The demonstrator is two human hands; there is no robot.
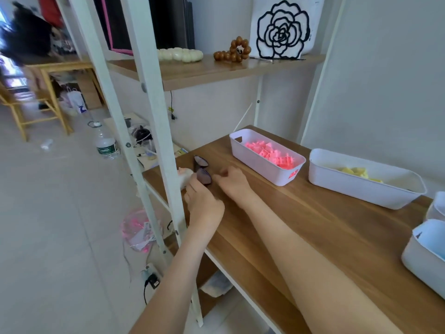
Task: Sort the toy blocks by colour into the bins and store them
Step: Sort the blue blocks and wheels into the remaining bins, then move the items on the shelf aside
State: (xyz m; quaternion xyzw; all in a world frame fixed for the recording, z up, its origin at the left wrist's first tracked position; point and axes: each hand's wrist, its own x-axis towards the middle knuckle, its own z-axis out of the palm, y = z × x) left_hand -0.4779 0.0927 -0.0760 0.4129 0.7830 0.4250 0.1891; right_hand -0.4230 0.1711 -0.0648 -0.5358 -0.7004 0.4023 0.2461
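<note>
Dark plastic sunglasses (202, 170) are lying on the wooden surface (301, 213), my left hand (206, 208) touching them, right hand (232, 183) beside; grips I cannot tell.

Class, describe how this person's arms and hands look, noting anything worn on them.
Both forearms are bare as far as the picture's lower edge, with no sleeves in view. The left hand and the right hand wear no gloves, and no watch, bracelet or ring shows on them.
</note>
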